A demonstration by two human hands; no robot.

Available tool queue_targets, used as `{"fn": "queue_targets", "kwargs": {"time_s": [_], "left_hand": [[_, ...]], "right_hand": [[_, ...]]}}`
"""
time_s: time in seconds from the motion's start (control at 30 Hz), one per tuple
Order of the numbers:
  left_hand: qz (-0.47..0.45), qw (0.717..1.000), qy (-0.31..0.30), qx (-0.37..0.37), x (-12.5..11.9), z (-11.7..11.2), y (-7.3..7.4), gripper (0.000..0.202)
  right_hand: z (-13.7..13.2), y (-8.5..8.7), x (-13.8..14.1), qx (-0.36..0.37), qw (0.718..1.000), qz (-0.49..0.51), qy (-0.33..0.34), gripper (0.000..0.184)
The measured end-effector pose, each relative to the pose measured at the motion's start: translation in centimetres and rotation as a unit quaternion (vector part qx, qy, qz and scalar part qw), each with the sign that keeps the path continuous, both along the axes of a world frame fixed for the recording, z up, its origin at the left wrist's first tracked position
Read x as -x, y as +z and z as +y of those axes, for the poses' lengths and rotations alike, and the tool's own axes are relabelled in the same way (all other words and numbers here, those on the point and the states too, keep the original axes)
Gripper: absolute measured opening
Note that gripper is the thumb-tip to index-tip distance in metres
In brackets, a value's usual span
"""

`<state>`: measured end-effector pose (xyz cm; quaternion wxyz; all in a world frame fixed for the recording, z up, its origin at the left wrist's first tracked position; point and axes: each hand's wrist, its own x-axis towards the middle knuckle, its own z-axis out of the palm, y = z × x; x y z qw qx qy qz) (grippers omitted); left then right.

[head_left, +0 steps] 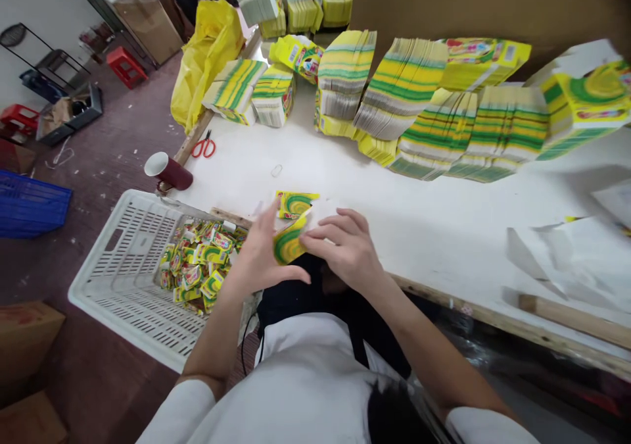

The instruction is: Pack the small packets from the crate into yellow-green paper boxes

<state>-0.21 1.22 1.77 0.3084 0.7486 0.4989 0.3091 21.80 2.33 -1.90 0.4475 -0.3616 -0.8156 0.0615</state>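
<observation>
Right of the white basket (106,266), a yellow packet (288,243) is pinched by the right hand (348,252); the left hand (255,254) is spread; the packet could be bent if squeezed hard

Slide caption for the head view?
Right hand pinching a yellow-green carton, open left hand alongside, near a white basket of packs.

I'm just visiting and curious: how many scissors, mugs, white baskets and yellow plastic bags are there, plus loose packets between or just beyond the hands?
Loose packets between or just beyond the left hand and right hand: 2
Scissors: 1 pair
Mug: 1
White basket: 1
Yellow plastic bag: 1
Total: 6
</observation>
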Motion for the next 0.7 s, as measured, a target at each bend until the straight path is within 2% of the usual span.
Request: {"fn": "queue_targets", "kwargs": {"time_s": [0.07,0.1,0.17,0.23,0.33,0.47,0.57,0.63,0.7], "left_hand": [[0.044,0.999,-0.014,0.024,-1.2,-0.3,-0.3,0.09],[0.046,0.999,-0.005,0.027,-1.8,-0.5,-0.6,0.079],[0.044,0.999,0.03,0.005,-2.6,-0.9,-1.6,0.071],[0.045,0.997,0.052,-0.04,-3.0,-1.3,-2.4,0.076],[0.038,0.992,0.054,-0.106,-3.3,-1.5,-3.3,0.079],[-0.002,0.989,0.091,-0.12,-3.6,-1.4,-3.6,0.059],[-0.019,0.988,0.121,-0.098,-3.8,-1.3,-3.6,0.064],[0.0,0.99,0.121,-0.074,-3.8,-1.2,-3.6,0.064],[0.03,0.993,0.106,-0.05,-3.6,-1.2,-3.8,0.054]], "right_hand": [[-0.4,0.1,0.5,0.021,0.999,0.029,0.01,0.034],[-0.5,0.0,0.7,0.05,0.996,0.067,-0.001,0.046],[-0.7,-0.1,1.0,0.147,0.975,0.169,-0.015,0.072],[-0.8,-0.3,1.3,0.282,0.925,0.251,0.031,0.077],[-0.8,-0.6,2.2,0.44,0.839,0.297,0.12,0.065],[-0.6,-1.3,3.4,0.504,0.767,0.359,0.169,0.061],[-0.4,-1.9,3.8,0.549,0.704,0.396,0.218,0.067],[-0.1,-2.1,3.9,0.562,0.694,0.392,0.222,0.066],[0.1,-2.1,3.7,0.558,0.721,0.348,0.218,0.067]]}}
